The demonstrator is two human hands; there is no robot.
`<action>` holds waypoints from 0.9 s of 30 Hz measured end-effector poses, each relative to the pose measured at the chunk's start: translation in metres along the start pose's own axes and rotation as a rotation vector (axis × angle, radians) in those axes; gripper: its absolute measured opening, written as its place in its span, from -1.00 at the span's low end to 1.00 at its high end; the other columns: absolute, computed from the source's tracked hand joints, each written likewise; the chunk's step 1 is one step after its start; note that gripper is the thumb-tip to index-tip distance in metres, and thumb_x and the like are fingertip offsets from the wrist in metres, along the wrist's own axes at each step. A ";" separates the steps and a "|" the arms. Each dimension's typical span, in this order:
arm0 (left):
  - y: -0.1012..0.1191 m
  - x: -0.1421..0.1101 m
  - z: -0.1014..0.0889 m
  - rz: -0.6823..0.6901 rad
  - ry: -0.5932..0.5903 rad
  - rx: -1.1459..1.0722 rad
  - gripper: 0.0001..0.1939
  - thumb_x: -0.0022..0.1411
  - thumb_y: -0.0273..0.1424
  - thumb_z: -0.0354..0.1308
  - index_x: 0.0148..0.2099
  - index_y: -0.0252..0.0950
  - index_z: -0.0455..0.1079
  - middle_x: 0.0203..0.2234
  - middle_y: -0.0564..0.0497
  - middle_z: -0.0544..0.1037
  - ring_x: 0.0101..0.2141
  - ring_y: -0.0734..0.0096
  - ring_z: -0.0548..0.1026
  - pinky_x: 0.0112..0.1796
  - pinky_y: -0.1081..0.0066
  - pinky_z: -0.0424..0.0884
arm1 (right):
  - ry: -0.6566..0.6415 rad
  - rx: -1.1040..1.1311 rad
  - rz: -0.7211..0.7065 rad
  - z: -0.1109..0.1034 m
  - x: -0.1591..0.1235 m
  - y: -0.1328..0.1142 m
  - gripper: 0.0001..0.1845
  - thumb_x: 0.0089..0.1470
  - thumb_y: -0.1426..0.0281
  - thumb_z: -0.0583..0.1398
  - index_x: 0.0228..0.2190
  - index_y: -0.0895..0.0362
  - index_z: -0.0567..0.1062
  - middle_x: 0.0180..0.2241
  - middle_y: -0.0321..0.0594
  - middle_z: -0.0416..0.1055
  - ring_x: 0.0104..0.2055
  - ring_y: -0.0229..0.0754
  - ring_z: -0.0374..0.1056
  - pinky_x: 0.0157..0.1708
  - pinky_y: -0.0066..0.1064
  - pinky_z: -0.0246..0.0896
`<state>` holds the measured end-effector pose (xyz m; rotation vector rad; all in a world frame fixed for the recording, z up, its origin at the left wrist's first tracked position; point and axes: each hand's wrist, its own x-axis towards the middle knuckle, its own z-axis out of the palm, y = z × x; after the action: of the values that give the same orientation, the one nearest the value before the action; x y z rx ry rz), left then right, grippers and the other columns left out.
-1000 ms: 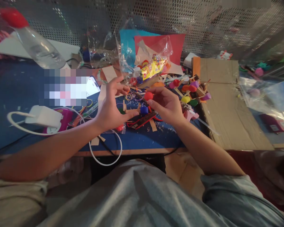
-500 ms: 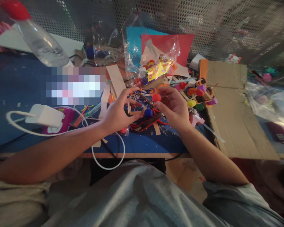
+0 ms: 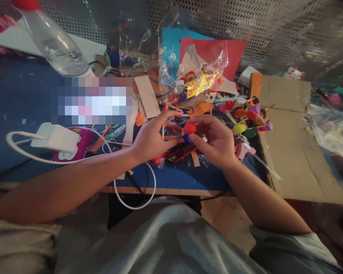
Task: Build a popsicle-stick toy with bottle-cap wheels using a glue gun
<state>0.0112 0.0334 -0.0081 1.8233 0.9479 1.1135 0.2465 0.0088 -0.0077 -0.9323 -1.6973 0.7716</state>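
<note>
Thin wooden sticks [image 3: 163, 131] are gripped between the curled fingers of my left hand [image 3: 148, 139], with a small blue piece [image 3: 186, 139] at their right end. My right hand [image 3: 217, 140] pinches a round red piece [image 3: 190, 128] between thumb and fingers. It is right by the blue piece, and I cannot tell whether the two touch. Both pieces look like plastic caps or lumps of clay. Under my hands lies a dark tool with red edges [image 3: 178, 154], partly hidden.
Sticks with coloured pieces [image 3: 240, 128] lie right of my hands, beside a cardboard sheet [image 3: 291, 144]. A clear bag with a yellow packet [image 3: 198, 83] is behind. On the left are a white charger [image 3: 55, 139] with a looping cable, a magenta socket block [image 3: 87, 139] and a bottle [image 3: 57, 49].
My right hand has brought the red piece down and left, close to the blue piece, which it now partly covers. The whole view has shifted slightly.
</note>
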 end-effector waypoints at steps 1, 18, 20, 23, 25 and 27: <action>0.000 0.000 0.000 -0.008 0.003 -0.004 -0.32 0.20 -0.35 0.60 0.32 -0.15 0.53 -0.12 -0.02 0.80 -0.08 0.25 0.81 -0.11 0.39 0.76 | -0.003 -0.009 -0.003 0.000 0.000 0.000 -0.65 0.33 0.30 0.43 0.11 -0.04 0.62 0.04 -0.19 0.66 -0.12 -0.20 0.66 -0.12 -0.32 0.65; -0.002 0.001 -0.001 0.006 -0.001 0.007 -0.39 0.26 -0.34 0.57 0.31 -0.15 0.53 -0.12 -0.03 0.80 -0.09 0.22 0.81 -0.12 0.36 0.76 | -0.034 -0.119 -0.129 0.001 0.002 -0.003 -0.73 0.35 0.36 0.42 0.05 -0.08 0.73 0.06 -0.13 0.76 0.13 -0.01 0.68 -0.03 -0.18 0.68; -0.002 0.001 -0.001 0.012 -0.001 0.007 -0.40 0.26 -0.33 0.57 0.30 -0.14 0.54 -0.11 -0.03 0.80 -0.10 0.24 0.81 -0.14 0.39 0.75 | -0.030 -0.129 -0.140 0.001 0.003 -0.005 -0.73 0.34 0.38 0.43 0.04 -0.11 0.75 0.07 -0.16 0.77 0.14 -0.01 0.69 0.04 -0.12 0.69; -0.001 0.001 -0.002 0.004 -0.008 0.012 -0.41 0.27 -0.29 0.57 0.29 -0.14 0.54 -0.16 -0.01 0.80 -0.11 0.23 0.82 -0.18 0.40 0.74 | -0.040 -0.146 -0.172 0.001 0.005 -0.007 -0.72 0.32 0.38 0.45 0.03 -0.12 0.76 0.06 -0.17 0.78 0.12 0.01 0.72 0.14 -0.05 0.70; 0.000 0.001 -0.002 -0.006 -0.013 0.030 -0.41 0.27 -0.28 0.57 0.29 -0.14 0.54 -0.19 -0.01 0.81 -0.12 0.22 0.83 -0.20 0.40 0.73 | -0.049 -0.164 -0.190 0.001 0.006 -0.009 -0.73 0.31 0.39 0.46 0.02 -0.11 0.76 0.05 -0.17 0.78 0.09 0.00 0.73 0.14 -0.06 0.71; 0.000 0.001 -0.002 -0.004 -0.006 0.051 -0.42 0.26 -0.29 0.57 0.28 -0.15 0.55 -0.21 0.00 0.81 -0.13 0.22 0.83 -0.17 0.40 0.72 | -0.053 -0.174 -0.198 0.001 0.005 -0.009 -0.72 0.31 0.40 0.46 0.02 -0.10 0.76 0.05 -0.17 0.79 0.09 -0.02 0.74 0.14 -0.10 0.72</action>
<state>0.0101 0.0348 -0.0072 1.8644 0.9841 1.0894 0.2429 0.0091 0.0022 -0.8505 -1.8942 0.5279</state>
